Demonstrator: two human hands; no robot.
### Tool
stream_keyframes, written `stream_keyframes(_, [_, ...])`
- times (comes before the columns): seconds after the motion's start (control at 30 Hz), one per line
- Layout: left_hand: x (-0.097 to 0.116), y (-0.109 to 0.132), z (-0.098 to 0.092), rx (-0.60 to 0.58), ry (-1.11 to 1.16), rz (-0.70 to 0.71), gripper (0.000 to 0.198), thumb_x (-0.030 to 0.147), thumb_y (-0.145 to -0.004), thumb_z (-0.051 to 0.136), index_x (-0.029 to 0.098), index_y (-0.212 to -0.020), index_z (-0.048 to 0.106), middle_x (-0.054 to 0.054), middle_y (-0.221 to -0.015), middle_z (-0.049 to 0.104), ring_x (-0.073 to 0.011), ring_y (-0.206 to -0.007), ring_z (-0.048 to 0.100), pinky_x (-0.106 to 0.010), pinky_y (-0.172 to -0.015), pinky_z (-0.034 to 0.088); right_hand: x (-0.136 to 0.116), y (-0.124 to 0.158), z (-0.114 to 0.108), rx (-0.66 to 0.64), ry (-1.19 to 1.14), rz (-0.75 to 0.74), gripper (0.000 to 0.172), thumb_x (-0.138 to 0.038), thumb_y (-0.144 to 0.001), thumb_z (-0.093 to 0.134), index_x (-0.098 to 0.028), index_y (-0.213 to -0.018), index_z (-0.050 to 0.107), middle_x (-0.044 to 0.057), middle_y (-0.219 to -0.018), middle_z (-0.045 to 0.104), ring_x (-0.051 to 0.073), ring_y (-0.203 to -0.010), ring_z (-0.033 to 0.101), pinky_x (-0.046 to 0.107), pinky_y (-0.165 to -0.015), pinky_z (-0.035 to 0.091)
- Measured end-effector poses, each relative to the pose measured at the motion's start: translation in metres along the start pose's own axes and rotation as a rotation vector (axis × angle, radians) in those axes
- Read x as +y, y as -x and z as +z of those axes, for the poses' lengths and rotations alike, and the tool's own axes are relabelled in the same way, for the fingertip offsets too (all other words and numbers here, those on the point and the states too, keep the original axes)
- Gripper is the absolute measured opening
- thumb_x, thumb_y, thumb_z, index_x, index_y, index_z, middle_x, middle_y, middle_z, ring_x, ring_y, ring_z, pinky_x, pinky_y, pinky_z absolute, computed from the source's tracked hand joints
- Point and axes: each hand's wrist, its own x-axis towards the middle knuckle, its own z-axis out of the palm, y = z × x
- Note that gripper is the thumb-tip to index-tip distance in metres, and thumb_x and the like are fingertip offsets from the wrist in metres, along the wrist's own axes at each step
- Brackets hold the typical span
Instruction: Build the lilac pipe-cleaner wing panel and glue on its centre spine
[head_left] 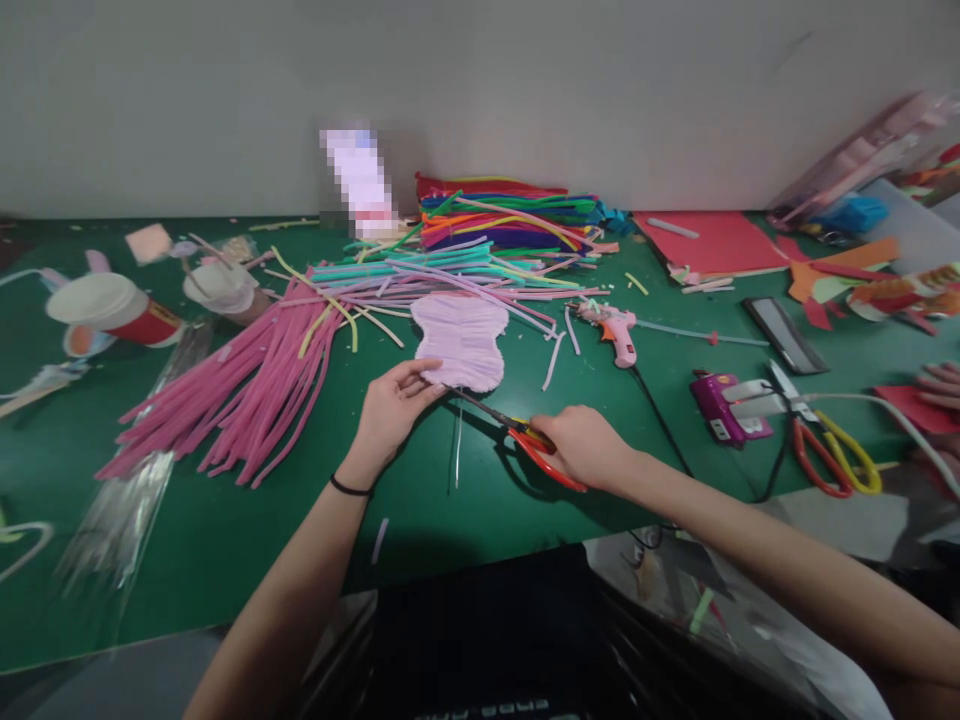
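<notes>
My left hand [390, 405] pinches the lower left edge of a pale pink pipe-cleaner panel [463, 338] lying on the green table [225, 540]. My right hand [581, 445] grips red-handled scissors [525, 440], whose blades point left toward the panel's lower edge. A thin pale stem [458, 445] lies on the table just below the panel, between my hands.
Bundles of pink pipe cleaners [240, 390] lie to the left, multicoloured ones [502, 225] behind. A pink glue gun [616, 330], a purple tool [724, 405], second scissors [832, 455], paper cups [112, 310], red sheets [712, 242] and paper scraps surround. Another person's fingers [941, 385] show at right.
</notes>
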Motion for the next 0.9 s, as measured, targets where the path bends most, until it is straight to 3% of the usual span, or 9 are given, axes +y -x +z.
stream_keyframes(0.2, [0.011, 0.004, 0.003, -0.005, 0.000, 0.021, 0.056, 0.033, -0.068, 0.081, 0.016, -0.117, 0.062, -0.011, -0.110, 0.069, -0.0241, -0.107, 0.065, -0.041, -0.100, 0.047, 0.001, 0.001, 0.000, 0.032, 0.025, -0.019, 0.043, -0.047, -0.095, 0.040, -0.016, -0.084, 0.068, 0.010, -0.068, 0.069, 0.019, -0.059, 0.061, 0.028, -0.054, 0.023])
stream_keyframes(0.3, [0.017, 0.044, 0.018, 0.214, 0.059, 0.057, 0.062, 0.031, -0.074, 0.077, 0.026, -0.130, 0.050, -0.010, -0.133, 0.055, -0.0225, -0.120, 0.057, -0.036, -0.099, 0.048, 0.000, 0.003, 0.000, 0.062, -0.010, -0.019, 0.042, -0.048, -0.094, 0.042, -0.016, -0.083, 0.068, 0.009, -0.068, 0.069, 0.019, -0.059, 0.062, 0.028, -0.054, 0.023])
stream_keyframes(0.37, [0.012, 0.086, 0.033, 0.401, 0.172, 0.011, 0.048, 0.034, -0.082, 0.070, 0.028, -0.125, 0.050, -0.007, -0.125, 0.058, -0.0190, -0.112, 0.060, -0.032, -0.092, 0.051, -0.005, 0.005, 0.000, 0.067, -0.058, -0.011, 0.043, -0.049, -0.094, 0.042, -0.016, -0.081, 0.067, 0.009, -0.067, 0.069, 0.019, -0.060, 0.063, 0.027, -0.055, 0.024])
stream_keyframes(0.4, [0.007, 0.108, 0.042, 0.408, 0.222, -0.052, 0.040, 0.036, -0.083, 0.068, 0.027, -0.120, 0.053, -0.005, -0.110, 0.063, -0.0173, -0.100, 0.064, -0.031, -0.087, 0.053, -0.009, 0.005, 0.000, 0.066, -0.081, -0.006, 0.043, -0.049, -0.094, 0.042, -0.017, -0.079, 0.067, 0.009, -0.068, 0.069, 0.019, -0.061, 0.063, 0.027, -0.056, 0.025])
stream_keyframes(0.47, [-0.007, 0.144, 0.060, 0.246, 0.322, -0.241, 0.033, 0.041, -0.081, 0.070, 0.022, -0.105, 0.060, -0.004, -0.086, 0.065, -0.0179, -0.080, 0.066, -0.033, -0.076, 0.055, -0.019, 0.005, 0.000, 0.068, -0.115, 0.003, 0.042, -0.049, -0.094, 0.044, -0.017, -0.077, 0.067, 0.009, -0.069, 0.070, 0.019, -0.062, 0.064, 0.027, -0.057, 0.027])
stream_keyframes(0.57, [-0.019, 0.165, 0.081, 0.023, 0.523, -0.393, 0.058, 0.047, -0.067, 0.081, 0.019, -0.114, 0.061, -0.015, -0.112, 0.066, -0.0294, -0.105, 0.064, -0.041, -0.084, 0.054, -0.038, 0.005, 0.001, 0.060, -0.157, 0.015, 0.037, -0.046, -0.092, 0.047, -0.019, -0.077, 0.067, 0.008, -0.072, 0.072, 0.019, -0.064, 0.066, 0.026, -0.058, 0.031])
stream_keyframes(0.67, [-0.009, 0.155, 0.091, -0.120, 0.664, -0.386, 0.068, 0.044, -0.062, 0.085, 0.023, -0.121, 0.060, -0.016, -0.130, 0.059, -0.0336, -0.123, 0.054, -0.046, -0.100, 0.046, -0.056, 0.006, 0.000, 0.029, -0.180, 0.030, 0.033, -0.045, -0.091, 0.049, -0.020, -0.081, 0.068, 0.007, -0.076, 0.073, 0.020, -0.068, 0.067, 0.026, -0.059, 0.034])
stream_keyframes(0.77, [0.012, 0.139, 0.095, -0.141, 0.688, -0.393, 0.056, 0.038, -0.073, 0.078, 0.024, -0.124, 0.059, -0.013, -0.129, 0.061, -0.0312, -0.125, 0.054, -0.046, -0.106, 0.042, -0.066, 0.006, 0.000, 0.014, -0.161, 0.070, 0.030, -0.043, -0.090, 0.050, -0.020, -0.084, 0.068, 0.008, -0.078, 0.073, 0.022, -0.070, 0.067, 0.027, -0.057, 0.035])
stream_keyframes(0.9, [0.022, 0.131, 0.099, -0.078, 0.690, -0.383, 0.053, 0.035, -0.073, 0.079, 0.022, -0.121, 0.059, -0.011, -0.125, 0.064, -0.0299, -0.125, 0.054, -0.043, -0.107, 0.041, -0.068, 0.006, 0.001, 0.019, -0.164, 0.093, 0.022, -0.037, -0.087, 0.053, -0.020, -0.085, 0.067, 0.007, -0.077, 0.071, 0.022, -0.069, 0.066, 0.027, -0.057, 0.036])
